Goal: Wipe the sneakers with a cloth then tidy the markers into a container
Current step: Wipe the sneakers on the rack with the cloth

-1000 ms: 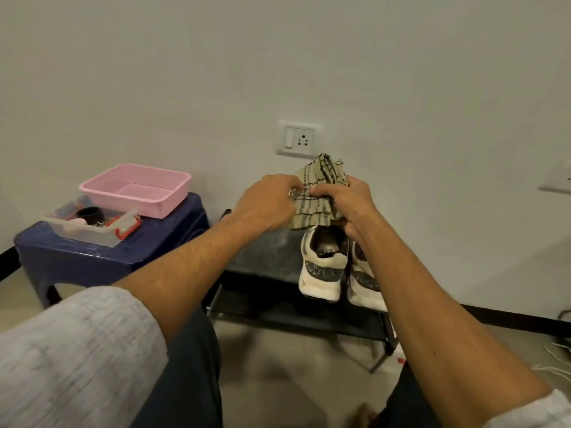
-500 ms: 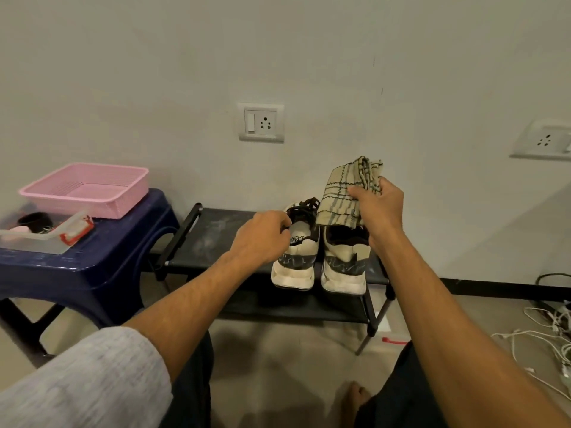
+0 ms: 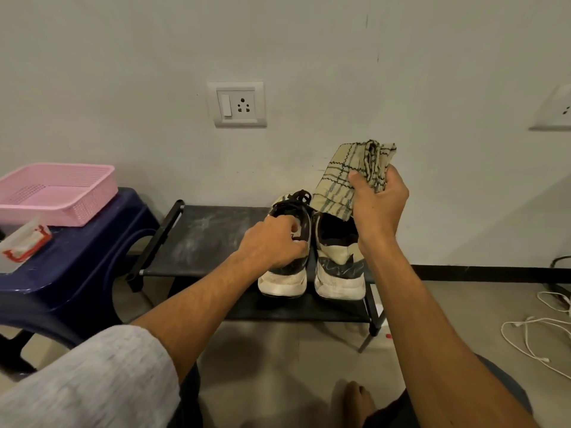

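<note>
On rack (image 3: pixel 200 236), sneaker (image 3: pixel 284 281) under left hand (image 3: pixel 272 244)

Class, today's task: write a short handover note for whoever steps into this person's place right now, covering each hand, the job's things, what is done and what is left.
Left hand grips the heel collar of the stool-side sneaker on the black rack.
Right hand holds the checked cloth up over the other sneaker.
Pink basket and clear box sit on the blue stool; no markers in view.
Done: cloth in hand, one sneaker gripped.
Left: wipe both sneakers, then gather the markers into a container.
</note>
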A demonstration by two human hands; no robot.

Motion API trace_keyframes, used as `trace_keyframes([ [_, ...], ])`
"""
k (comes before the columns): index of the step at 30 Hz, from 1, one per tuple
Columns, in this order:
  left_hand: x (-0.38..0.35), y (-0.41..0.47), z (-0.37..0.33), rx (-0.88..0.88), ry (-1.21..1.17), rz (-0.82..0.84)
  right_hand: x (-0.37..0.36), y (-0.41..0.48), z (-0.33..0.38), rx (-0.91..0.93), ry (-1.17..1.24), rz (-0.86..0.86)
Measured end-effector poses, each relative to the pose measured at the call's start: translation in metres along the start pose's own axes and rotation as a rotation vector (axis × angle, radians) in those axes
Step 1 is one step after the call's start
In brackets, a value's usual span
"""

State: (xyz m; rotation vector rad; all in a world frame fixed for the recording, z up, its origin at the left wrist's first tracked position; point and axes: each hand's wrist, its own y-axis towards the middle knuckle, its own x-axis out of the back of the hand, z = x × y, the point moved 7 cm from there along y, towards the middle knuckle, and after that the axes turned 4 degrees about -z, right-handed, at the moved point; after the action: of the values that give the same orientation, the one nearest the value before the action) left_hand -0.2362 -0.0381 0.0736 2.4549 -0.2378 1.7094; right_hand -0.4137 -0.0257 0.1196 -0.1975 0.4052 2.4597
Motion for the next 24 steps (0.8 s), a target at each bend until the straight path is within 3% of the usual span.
trace_keyframes([
  [6,-0.011,-0.001,-0.011,-0.077,0.267,0.004,-0.005,0.004,-0.010,-0.024,-0.012,-0.009],
  [24,0.046,-0.025,0.038,-0.021,0.383,-0.308,-0.010,-0.003,-0.004,0.062,-0.115,0.020],
])
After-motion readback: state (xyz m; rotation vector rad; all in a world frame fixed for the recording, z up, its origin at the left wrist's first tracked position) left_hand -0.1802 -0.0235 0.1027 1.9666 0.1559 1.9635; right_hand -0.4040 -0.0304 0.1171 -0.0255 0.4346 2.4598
